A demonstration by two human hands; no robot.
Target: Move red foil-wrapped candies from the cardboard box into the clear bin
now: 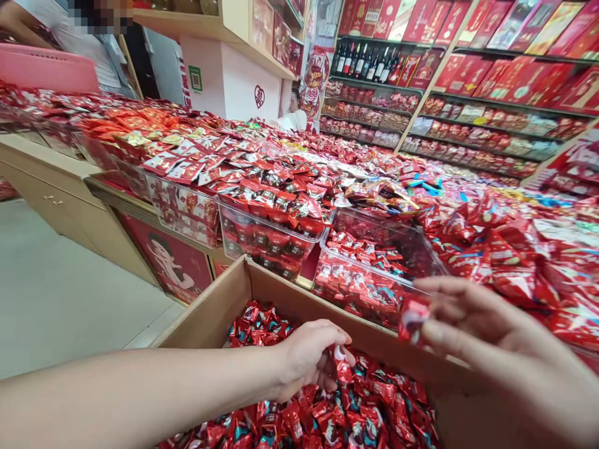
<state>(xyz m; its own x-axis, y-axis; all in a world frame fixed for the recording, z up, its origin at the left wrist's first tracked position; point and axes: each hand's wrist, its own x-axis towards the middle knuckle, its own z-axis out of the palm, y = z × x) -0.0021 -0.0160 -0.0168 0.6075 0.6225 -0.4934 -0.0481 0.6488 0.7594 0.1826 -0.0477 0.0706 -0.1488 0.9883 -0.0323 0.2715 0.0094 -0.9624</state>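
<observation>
- Right hand [482,330], blurred: thumb and fingers pinched on a small red foil-wrapped sweet [412,319], near the carton's far wall.
- Left hand [311,355]: fingers curled in, apparently gripping another red wrapped sweet [343,365].
- Heap of red-and-teal wrapped sweets [327,411], beneath the left hand.
- Brown open-topped cardboard carton [224,312], containing that heap. Step in hand, as judged: picking out sweets singly; the next move likely calls for a light pinch and clearance over the wall.
- Clear rectangular plastic bin [388,231], part-filled, just beyond; its rim and the carton wall stand between heap and bin.
- Large glossy red packets [510,262], piled at right, crowding that side.
- Dark glass bottles [365,62], shelved behind.
</observation>
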